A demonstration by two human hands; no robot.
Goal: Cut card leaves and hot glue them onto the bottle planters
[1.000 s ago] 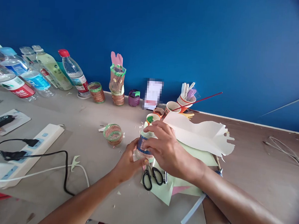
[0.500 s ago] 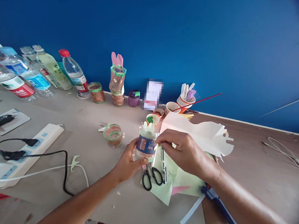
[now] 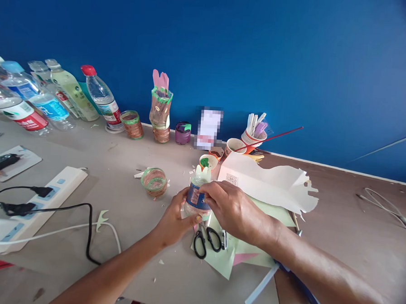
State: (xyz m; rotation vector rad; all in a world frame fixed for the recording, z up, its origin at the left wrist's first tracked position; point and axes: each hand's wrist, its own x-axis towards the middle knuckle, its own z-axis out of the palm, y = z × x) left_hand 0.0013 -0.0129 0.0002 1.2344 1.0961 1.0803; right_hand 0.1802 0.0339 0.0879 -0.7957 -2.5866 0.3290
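Note:
My left hand (image 3: 172,220) grips a small cut plastic bottle (image 3: 196,196) with a blue label and pale green paper points at its top, held just above the table. My right hand (image 3: 232,210) lies against the bottle's right side, fingers curled and pinching at the label. Black-handled scissors (image 3: 206,241) and a pen (image 3: 223,238) lie on light green paper (image 3: 225,257) right under my hands. A short jar wrapped in brown string with a green rim (image 3: 154,181) stands just left of the bottle.
Several water bottles (image 3: 42,102) lie and stand along the blue wall at left. Decorated jars (image 3: 160,111), paint cups (image 3: 208,161) and a cup of markers (image 3: 253,135) line the back. White cut paper (image 3: 272,183) lies right. A power strip (image 3: 33,209) with cables sits left.
My right hand drew back from the bottle top to its right side, then moved in again onto the label. The left hand kept hold of the bottle.

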